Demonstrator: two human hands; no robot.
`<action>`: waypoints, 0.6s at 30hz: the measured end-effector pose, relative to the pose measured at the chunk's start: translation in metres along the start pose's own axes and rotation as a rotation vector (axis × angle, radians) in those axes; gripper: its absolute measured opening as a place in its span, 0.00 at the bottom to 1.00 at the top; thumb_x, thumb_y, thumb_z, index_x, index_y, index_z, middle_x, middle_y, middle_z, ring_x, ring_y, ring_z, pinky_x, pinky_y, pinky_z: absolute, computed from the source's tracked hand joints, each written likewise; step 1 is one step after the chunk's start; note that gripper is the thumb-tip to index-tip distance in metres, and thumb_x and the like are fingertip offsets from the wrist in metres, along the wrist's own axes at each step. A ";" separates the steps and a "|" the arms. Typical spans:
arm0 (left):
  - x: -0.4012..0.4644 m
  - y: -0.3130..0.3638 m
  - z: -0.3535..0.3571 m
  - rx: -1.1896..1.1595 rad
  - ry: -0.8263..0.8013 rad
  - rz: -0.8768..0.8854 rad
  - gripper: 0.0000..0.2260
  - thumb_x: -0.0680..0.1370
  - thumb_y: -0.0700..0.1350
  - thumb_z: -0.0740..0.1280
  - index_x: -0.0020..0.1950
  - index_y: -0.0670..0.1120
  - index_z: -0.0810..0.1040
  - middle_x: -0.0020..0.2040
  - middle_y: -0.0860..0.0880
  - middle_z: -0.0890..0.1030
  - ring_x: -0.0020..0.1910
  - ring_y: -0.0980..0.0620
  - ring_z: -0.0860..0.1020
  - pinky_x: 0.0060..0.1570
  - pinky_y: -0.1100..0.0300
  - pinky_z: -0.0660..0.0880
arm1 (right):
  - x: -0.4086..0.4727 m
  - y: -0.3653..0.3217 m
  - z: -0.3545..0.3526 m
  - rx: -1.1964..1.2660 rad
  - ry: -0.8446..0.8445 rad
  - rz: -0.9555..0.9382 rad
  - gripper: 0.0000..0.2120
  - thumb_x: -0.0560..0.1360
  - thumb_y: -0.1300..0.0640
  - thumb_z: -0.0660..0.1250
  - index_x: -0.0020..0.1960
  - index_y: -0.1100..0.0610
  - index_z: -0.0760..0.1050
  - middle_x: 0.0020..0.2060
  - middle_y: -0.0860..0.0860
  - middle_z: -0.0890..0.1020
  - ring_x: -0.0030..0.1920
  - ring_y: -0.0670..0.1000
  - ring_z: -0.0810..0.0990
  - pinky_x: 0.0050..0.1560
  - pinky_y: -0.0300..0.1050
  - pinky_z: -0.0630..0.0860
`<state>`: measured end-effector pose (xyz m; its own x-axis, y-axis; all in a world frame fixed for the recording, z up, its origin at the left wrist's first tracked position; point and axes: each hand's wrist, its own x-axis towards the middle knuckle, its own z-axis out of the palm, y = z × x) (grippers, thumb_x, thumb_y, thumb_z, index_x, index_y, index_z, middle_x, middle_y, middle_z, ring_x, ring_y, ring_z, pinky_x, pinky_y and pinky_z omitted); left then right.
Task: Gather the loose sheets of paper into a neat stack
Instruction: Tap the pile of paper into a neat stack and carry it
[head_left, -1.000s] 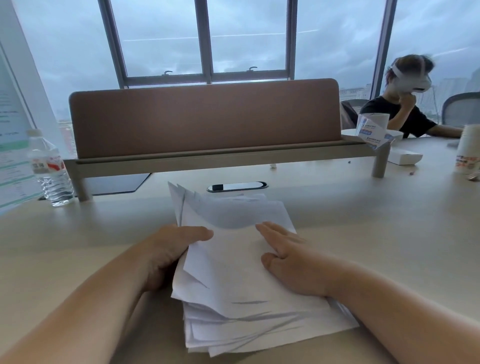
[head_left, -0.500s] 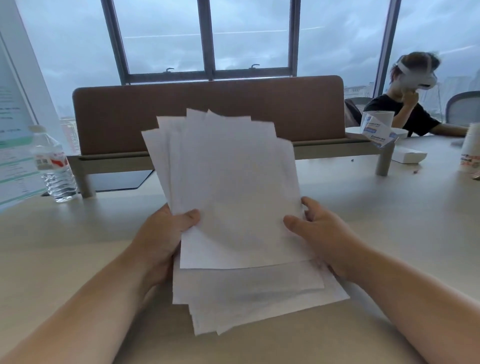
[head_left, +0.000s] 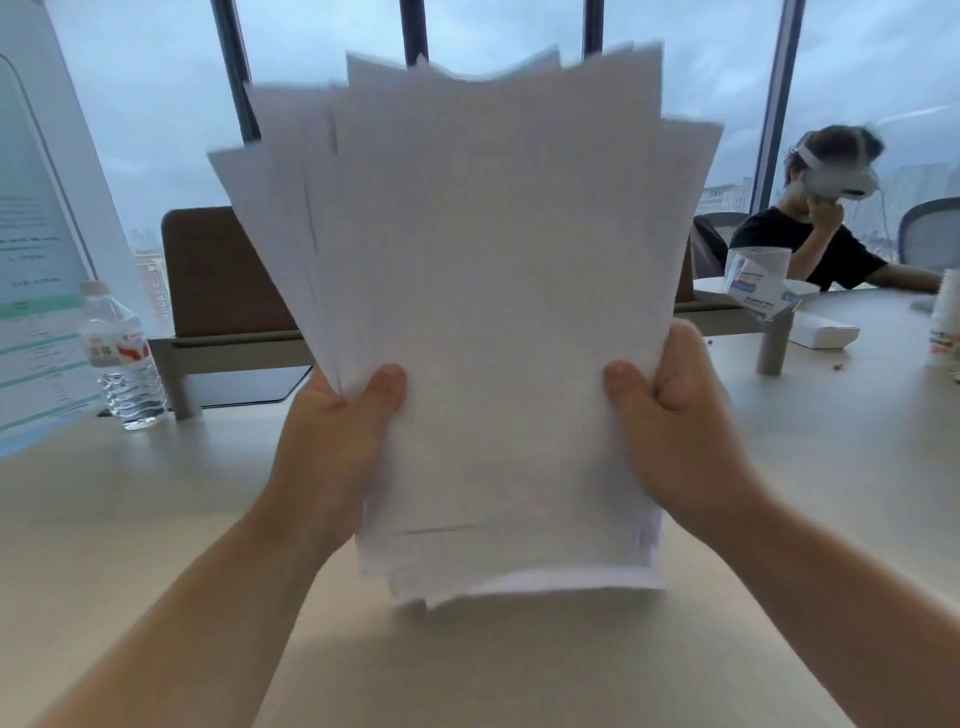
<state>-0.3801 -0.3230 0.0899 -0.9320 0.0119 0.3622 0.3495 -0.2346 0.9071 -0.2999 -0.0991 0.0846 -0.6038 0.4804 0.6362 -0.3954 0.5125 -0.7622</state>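
sheets of paper (head_left: 488, 322): upright, fanned, above tabletop (head_left: 130, 519) | left hand (head_left: 337, 441): grips left edge | right hand (head_left: 670, 431): grips right edge

A: What's around you there?
B: You're at a pale wood table (head_left: 156, 519), brown divider panel (head_left: 223, 270) across it. Tall dark-framed windows (head_left: 774, 130) behind, grey overcast sky, flat daylight.
A: Furniture?
B: Grey mesh chair (head_left: 930, 228) far right.
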 end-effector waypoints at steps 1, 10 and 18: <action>0.006 0.008 0.004 -0.004 0.005 0.061 0.07 0.82 0.41 0.69 0.52 0.53 0.83 0.44 0.59 0.88 0.43 0.58 0.87 0.42 0.61 0.81 | 0.007 -0.008 0.001 -0.001 0.025 -0.052 0.08 0.78 0.56 0.64 0.53 0.45 0.68 0.47 0.41 0.80 0.48 0.44 0.80 0.49 0.50 0.77; 0.032 0.034 0.030 -0.019 0.030 0.228 0.10 0.78 0.46 0.75 0.58 0.53 0.82 0.47 0.56 0.88 0.46 0.56 0.87 0.43 0.60 0.82 | 0.031 -0.023 0.006 0.067 0.144 -0.057 0.07 0.80 0.54 0.63 0.55 0.48 0.66 0.46 0.40 0.78 0.42 0.35 0.77 0.43 0.39 0.75; 0.022 -0.007 0.019 0.139 0.086 0.104 0.16 0.75 0.54 0.78 0.60 0.53 0.82 0.50 0.55 0.88 0.46 0.54 0.87 0.47 0.50 0.85 | 0.012 0.006 0.014 0.045 0.098 0.050 0.08 0.78 0.56 0.65 0.53 0.47 0.68 0.43 0.35 0.78 0.45 0.41 0.79 0.43 0.42 0.76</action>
<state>-0.4016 -0.3025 0.0953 -0.8930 -0.0898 0.4410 0.4484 -0.0942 0.8889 -0.3192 -0.1004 0.0857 -0.5542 0.5730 0.6038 -0.3979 0.4548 -0.7968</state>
